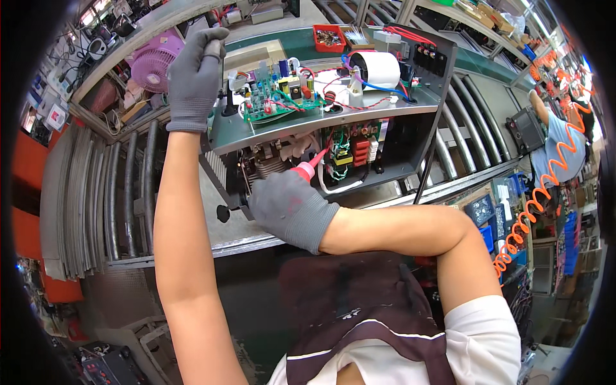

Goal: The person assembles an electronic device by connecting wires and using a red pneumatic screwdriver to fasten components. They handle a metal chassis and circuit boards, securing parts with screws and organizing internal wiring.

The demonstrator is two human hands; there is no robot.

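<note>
My gloved right hand [287, 208] is closed round a pink-red squeeze bottle [307, 169]. Its thin nozzle points into the lower bay of a dark metal housing [410, 138], toward a small circuit board [343, 154] with red and yellow parts. The bottle's body is hidden in my palm. My gloved left hand [194, 80] is raised at the housing's upper left corner, fingers curled; what they grip is hidden. On the housing's upper shelf sit a green circuit board [276, 102], a large white-wrapped coil [375, 69] and loose coloured wires.
The housing rests on a roller conveyor [459, 128]. Behind it stands a red parts bin [329, 38]. A purple fan [154, 61] is at the left, over stacked grey sheets [74, 199]. An orange coiled hose [532, 205] hangs at the right, near another person [558, 151].
</note>
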